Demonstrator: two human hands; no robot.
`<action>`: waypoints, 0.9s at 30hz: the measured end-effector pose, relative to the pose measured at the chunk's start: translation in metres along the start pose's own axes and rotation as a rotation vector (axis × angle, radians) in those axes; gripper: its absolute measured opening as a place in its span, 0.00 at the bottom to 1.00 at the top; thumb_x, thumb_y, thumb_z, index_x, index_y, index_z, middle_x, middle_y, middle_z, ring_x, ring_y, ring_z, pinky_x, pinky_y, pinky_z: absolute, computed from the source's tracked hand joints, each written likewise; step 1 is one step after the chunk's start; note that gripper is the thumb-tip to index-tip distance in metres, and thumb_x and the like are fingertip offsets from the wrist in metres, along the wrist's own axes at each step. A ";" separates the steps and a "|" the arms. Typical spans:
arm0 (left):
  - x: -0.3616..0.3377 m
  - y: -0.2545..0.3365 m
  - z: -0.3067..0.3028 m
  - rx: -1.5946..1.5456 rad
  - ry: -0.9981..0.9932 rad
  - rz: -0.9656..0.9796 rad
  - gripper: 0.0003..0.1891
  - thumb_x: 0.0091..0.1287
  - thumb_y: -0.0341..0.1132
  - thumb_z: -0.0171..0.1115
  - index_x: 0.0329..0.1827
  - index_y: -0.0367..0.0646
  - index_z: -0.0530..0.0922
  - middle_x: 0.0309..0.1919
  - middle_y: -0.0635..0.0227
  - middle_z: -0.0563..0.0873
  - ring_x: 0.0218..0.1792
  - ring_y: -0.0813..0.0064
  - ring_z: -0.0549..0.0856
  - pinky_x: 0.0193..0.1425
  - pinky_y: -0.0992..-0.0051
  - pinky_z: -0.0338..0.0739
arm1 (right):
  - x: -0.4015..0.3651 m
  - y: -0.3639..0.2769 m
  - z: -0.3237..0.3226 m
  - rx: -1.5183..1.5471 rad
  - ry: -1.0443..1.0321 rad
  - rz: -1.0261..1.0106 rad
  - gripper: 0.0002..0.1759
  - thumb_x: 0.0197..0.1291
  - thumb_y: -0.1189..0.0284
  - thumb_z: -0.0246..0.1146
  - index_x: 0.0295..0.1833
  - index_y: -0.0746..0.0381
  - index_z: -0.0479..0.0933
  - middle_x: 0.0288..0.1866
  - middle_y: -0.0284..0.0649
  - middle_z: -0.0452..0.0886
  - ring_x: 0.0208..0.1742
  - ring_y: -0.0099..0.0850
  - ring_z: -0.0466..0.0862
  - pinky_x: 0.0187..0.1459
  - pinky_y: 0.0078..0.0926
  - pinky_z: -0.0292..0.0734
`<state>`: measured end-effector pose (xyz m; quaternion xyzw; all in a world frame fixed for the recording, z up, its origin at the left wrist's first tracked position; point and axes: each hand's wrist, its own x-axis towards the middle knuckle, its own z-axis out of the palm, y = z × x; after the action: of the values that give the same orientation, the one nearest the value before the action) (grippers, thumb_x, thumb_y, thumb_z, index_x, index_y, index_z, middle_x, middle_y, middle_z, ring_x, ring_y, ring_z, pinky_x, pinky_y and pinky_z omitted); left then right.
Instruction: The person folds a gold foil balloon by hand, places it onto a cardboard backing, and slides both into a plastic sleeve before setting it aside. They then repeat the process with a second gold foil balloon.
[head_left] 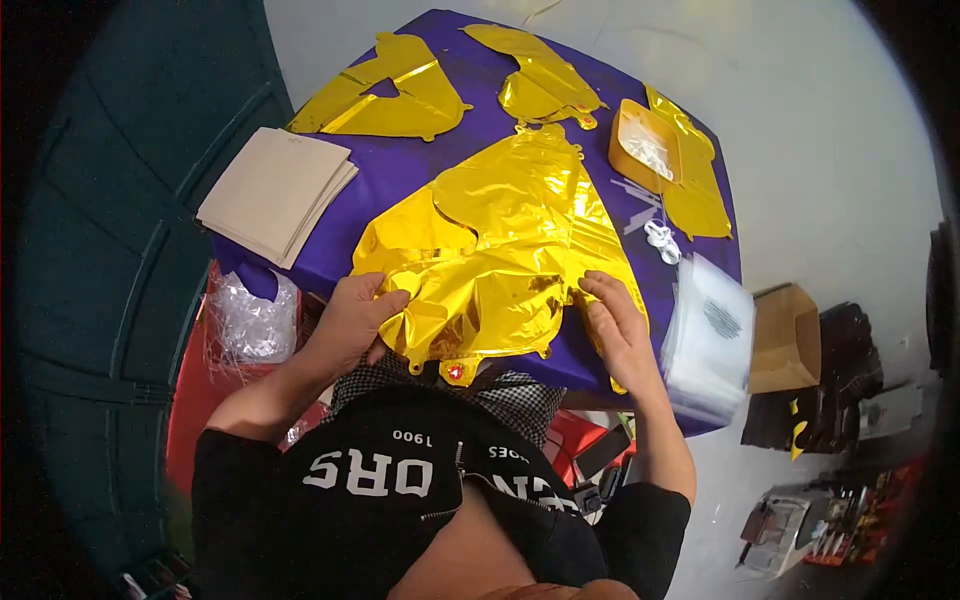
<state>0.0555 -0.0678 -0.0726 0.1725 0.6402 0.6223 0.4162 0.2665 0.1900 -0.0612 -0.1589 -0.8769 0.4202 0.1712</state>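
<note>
"What lies nearest the person?"

"A flat gold foil balloon (500, 240), spread across the near part of the purple tablecloth (400, 160), its tabbed edge at the person's lap."

"And the left hand (358, 315)?"

"Clamped on the balloon's near left edge, thumb on top, other fingers curled below."

"The right hand (615, 325)?"

"Its fingertips touch the foil's right side (whether thumb and fingers meet, one cannot tell)."

"What sits beyond the hands?"

"Clear plastic sleeves (705, 330) at the right edge, then a stack of brown card sheets (275, 190) on the left. Farther off, a yellow tray (630, 165) holds small white pieces, and more flat foil balloons (425, 100) lie along the far side."
</note>
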 end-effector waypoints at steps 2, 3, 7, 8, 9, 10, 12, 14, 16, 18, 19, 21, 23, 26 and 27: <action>0.002 -0.005 0.000 -0.018 0.004 -0.004 0.11 0.70 0.33 0.57 0.44 0.31 0.78 0.24 0.67 0.82 0.11 0.84 0.74 0.08 0.84 0.62 | 0.006 0.002 0.008 -0.164 -0.011 -0.069 0.23 0.69 0.67 0.53 0.62 0.71 0.70 0.68 0.56 0.67 0.70 0.48 0.67 0.70 0.35 0.60; 0.003 -0.006 0.000 -0.019 0.007 0.002 0.11 0.70 0.33 0.57 0.43 0.31 0.78 0.24 0.67 0.82 0.11 0.83 0.74 0.08 0.84 0.62 | 0.010 0.001 0.015 -0.253 0.008 -0.119 0.24 0.68 0.67 0.54 0.63 0.73 0.69 0.68 0.59 0.66 0.69 0.51 0.67 0.69 0.37 0.61; 0.004 -0.007 0.001 0.048 0.041 -0.012 0.11 0.70 0.33 0.57 0.41 0.31 0.78 0.22 0.66 0.81 0.09 0.82 0.73 0.08 0.82 0.62 | 0.029 0.005 0.038 -0.520 -0.031 -0.281 0.33 0.65 0.64 0.58 0.69 0.75 0.60 0.72 0.67 0.58 0.73 0.60 0.59 0.72 0.48 0.55; 0.005 -0.006 0.001 0.083 0.055 -0.025 0.11 0.70 0.33 0.57 0.40 0.31 0.78 0.21 0.66 0.81 0.09 0.81 0.73 0.08 0.82 0.61 | 0.034 0.004 0.043 -0.590 -0.036 -0.321 0.35 0.65 0.64 0.58 0.70 0.75 0.59 0.72 0.67 0.57 0.74 0.60 0.58 0.72 0.50 0.53; 0.005 -0.005 0.000 0.071 0.050 -0.019 0.11 0.70 0.33 0.57 0.40 0.31 0.77 0.21 0.66 0.80 0.09 0.81 0.72 0.07 0.82 0.61 | 0.039 0.003 0.047 -0.613 -0.066 -0.328 0.38 0.65 0.59 0.58 0.71 0.74 0.56 0.73 0.67 0.55 0.75 0.60 0.55 0.72 0.55 0.50; 0.005 -0.004 0.000 0.058 0.043 -0.015 0.11 0.69 0.33 0.57 0.40 0.30 0.77 0.20 0.65 0.80 0.09 0.81 0.72 0.07 0.81 0.61 | 0.042 0.002 0.052 -0.646 -0.064 -0.355 0.39 0.66 0.57 0.57 0.71 0.74 0.57 0.73 0.67 0.56 0.75 0.60 0.55 0.72 0.56 0.50; 0.005 -0.004 -0.001 0.049 0.035 -0.012 0.11 0.69 0.32 0.57 0.40 0.30 0.77 0.20 0.65 0.80 0.08 0.80 0.72 0.07 0.81 0.62 | 0.048 0.005 0.060 -0.713 -0.065 -0.407 0.40 0.66 0.54 0.56 0.71 0.74 0.57 0.72 0.68 0.56 0.75 0.60 0.56 0.72 0.57 0.50; 0.007 -0.004 -0.003 0.054 0.035 -0.012 0.11 0.69 0.32 0.57 0.39 0.29 0.77 0.20 0.65 0.80 0.08 0.80 0.72 0.07 0.81 0.62 | 0.049 0.010 0.065 -0.777 -0.091 -0.433 0.42 0.66 0.50 0.55 0.71 0.74 0.57 0.71 0.70 0.56 0.74 0.62 0.56 0.71 0.59 0.50; 0.006 -0.002 -0.004 0.070 0.041 -0.009 0.11 0.69 0.32 0.57 0.39 0.29 0.77 0.20 0.65 0.80 0.08 0.80 0.73 0.07 0.80 0.62 | 0.048 0.013 0.069 -0.822 -0.119 -0.447 0.42 0.66 0.49 0.55 0.71 0.74 0.57 0.71 0.71 0.55 0.73 0.64 0.57 0.71 0.59 0.50; 0.007 -0.003 -0.006 0.081 0.051 -0.013 0.11 0.69 0.32 0.57 0.39 0.29 0.77 0.20 0.65 0.80 0.08 0.80 0.73 0.07 0.80 0.62 | 0.048 0.011 0.069 -0.825 -0.123 -0.444 0.43 0.65 0.48 0.55 0.71 0.72 0.59 0.71 0.72 0.55 0.73 0.65 0.57 0.70 0.60 0.50; 0.009 -0.006 -0.009 0.086 0.057 -0.017 0.11 0.70 0.32 0.57 0.38 0.29 0.77 0.20 0.64 0.80 0.08 0.80 0.73 0.07 0.80 0.62 | 0.047 0.007 0.069 -0.831 -0.128 -0.433 0.43 0.65 0.47 0.55 0.71 0.71 0.59 0.71 0.72 0.55 0.73 0.65 0.57 0.70 0.61 0.49; 0.013 -0.013 -0.016 0.103 0.090 0.016 0.11 0.71 0.33 0.56 0.36 0.31 0.77 0.20 0.65 0.80 0.11 0.80 0.76 0.10 0.80 0.66 | 0.047 0.007 0.070 -0.843 -0.141 -0.414 0.43 0.65 0.47 0.55 0.72 0.70 0.59 0.71 0.72 0.54 0.73 0.65 0.56 0.70 0.62 0.48; 0.008 -0.015 -0.019 0.014 0.207 0.103 0.11 0.71 0.34 0.55 0.35 0.32 0.77 0.20 0.66 0.80 0.12 0.80 0.76 0.12 0.80 0.68 | 0.047 0.005 0.070 -0.863 -0.147 -0.413 0.43 0.65 0.46 0.55 0.72 0.69 0.59 0.71 0.72 0.55 0.73 0.64 0.56 0.71 0.61 0.47; -0.009 -0.016 -0.034 0.168 0.408 0.236 0.12 0.73 0.35 0.55 0.34 0.35 0.76 0.21 0.70 0.78 0.18 0.83 0.75 0.20 0.81 0.68 | 0.047 0.003 0.070 -0.876 -0.159 -0.403 0.44 0.63 0.45 0.55 0.72 0.68 0.59 0.71 0.72 0.55 0.74 0.64 0.55 0.72 0.61 0.45; -0.010 -0.030 -0.040 0.278 0.508 0.341 0.12 0.73 0.36 0.56 0.34 0.35 0.75 0.21 0.71 0.78 0.19 0.84 0.74 0.21 0.81 0.67 | 0.047 0.003 0.069 -0.875 -0.160 -0.403 0.44 0.63 0.45 0.55 0.72 0.68 0.59 0.71 0.72 0.55 0.74 0.64 0.55 0.72 0.60 0.45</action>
<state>0.0408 -0.1063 -0.1022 0.1716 0.7640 0.6129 0.1060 0.1949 0.1642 -0.0963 -0.0102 -0.9949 -0.0185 0.0983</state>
